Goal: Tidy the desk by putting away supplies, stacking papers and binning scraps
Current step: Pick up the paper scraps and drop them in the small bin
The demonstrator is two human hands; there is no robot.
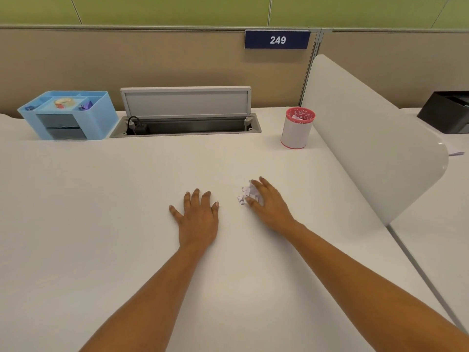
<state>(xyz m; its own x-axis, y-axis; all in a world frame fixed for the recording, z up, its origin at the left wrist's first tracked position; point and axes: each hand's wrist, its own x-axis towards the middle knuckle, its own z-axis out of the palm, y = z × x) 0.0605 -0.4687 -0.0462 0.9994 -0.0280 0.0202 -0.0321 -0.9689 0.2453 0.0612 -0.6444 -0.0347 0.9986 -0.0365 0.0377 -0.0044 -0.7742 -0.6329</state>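
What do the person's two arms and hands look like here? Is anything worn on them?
Both forearms are bare up to the picture's edge: no sleeves show. The left hand and the right hand wear no gloves, and no watch, bracelet or ring is visible. The fingernails look short and unpainted. No marks show on the arms.

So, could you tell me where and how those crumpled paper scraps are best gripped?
Probably gather the paper scraps as one loose clump, pinching across the whole pile from above. They lie flat on the desk, small and separate, and the right hand already curls around their right side.
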